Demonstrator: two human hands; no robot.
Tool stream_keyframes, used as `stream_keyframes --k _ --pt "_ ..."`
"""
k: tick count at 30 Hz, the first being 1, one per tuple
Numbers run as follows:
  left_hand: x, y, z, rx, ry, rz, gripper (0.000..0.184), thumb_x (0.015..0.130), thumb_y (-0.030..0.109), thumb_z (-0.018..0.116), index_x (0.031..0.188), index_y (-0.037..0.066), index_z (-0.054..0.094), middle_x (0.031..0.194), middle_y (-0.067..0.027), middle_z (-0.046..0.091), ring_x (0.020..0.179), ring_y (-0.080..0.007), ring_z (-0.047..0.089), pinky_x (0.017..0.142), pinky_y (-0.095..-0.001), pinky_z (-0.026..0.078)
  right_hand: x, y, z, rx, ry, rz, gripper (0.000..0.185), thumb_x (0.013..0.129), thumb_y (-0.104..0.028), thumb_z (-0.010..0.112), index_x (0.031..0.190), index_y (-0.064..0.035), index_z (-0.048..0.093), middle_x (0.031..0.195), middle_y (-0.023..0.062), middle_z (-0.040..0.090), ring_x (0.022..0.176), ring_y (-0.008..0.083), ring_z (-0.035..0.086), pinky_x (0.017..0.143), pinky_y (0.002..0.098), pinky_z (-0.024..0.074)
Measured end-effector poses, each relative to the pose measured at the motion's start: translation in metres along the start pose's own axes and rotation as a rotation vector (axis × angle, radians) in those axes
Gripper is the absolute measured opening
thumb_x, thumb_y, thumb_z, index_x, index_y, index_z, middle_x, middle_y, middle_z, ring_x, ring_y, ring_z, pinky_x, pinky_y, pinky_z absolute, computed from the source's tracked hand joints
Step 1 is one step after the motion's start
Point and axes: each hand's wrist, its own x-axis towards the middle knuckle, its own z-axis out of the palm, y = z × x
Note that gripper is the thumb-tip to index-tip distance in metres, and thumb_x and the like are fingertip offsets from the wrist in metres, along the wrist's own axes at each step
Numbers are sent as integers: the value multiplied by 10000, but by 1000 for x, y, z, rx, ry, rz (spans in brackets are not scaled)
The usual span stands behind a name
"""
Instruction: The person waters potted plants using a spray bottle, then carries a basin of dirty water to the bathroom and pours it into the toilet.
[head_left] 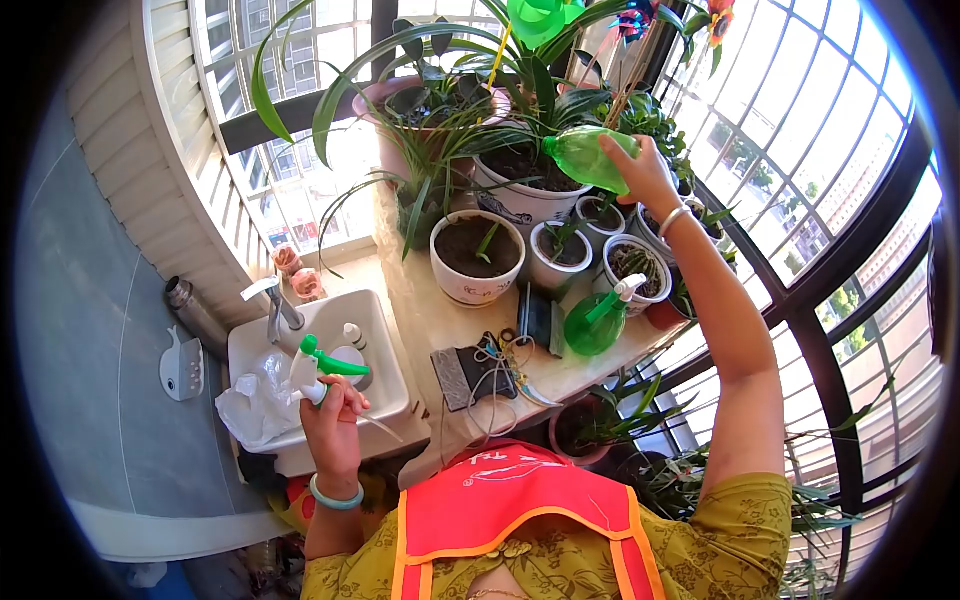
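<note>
Right hand wrapped round the base end of a translucent green plastic bottle, which lies tipped over the planting, its narrow neck toward the leaves above a large white round pot; whether liquid is leaving it, cannot tell. Left hand closed on a green-and-white plastic trigger sprayer head, held over the near right part of a white rectangular sink, thin pale tube slanting down past the fingers. In the sink's left side, a crumpled clear plastic bag; behind it, a white-and-silver tap. Below the large pot, on a pale counter: a white round pot of brown soil with one small green shoot. Further right, a round green spray bottle with a white head, upright, just beside a small dark upright box.
</note>
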Motion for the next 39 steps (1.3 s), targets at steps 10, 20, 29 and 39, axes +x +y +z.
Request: stream_keyframes --k 10,20,29,39 --pt "-8 6 -12 -40 9 -8 32 846 53 475 873 36 470 686 -20 463 593 -111 458 605 -289 414 18 -20 24 -771 201 -295 816 716 -633 532 1121 68 427 1063 292 505 952 398 557 808 444 459" --pt "-13 8 -24 -52 28 -5 25 845 50 471 868 40 466 693 -23 459 588 -113 452 607 -296 414 16 -77 31 -1035 75 -425 823 725 -617 538 1214 32 404 1068 266 511 943 374 567 778 428 473" --pt "-20 10 -33 -49 66 12 36 849 61 481 878 40 473 701 -19 464 589 -114 456 609 -301 416 27 -86 33 -1248 -52 -524 763 696 -580 588 1236 -64 431 1173 183 479 998 332 554 780 427 477" --pt "-24 10 -33 -28 81 2 58 846 59 494 891 28 474 702 -20 473 588 -112 462 610 -301 428 26 -87 26 -1188 -6 -578 740 686 -540 627 1247 -104 418 1165 162 484 1036 322 532 803 414 470"
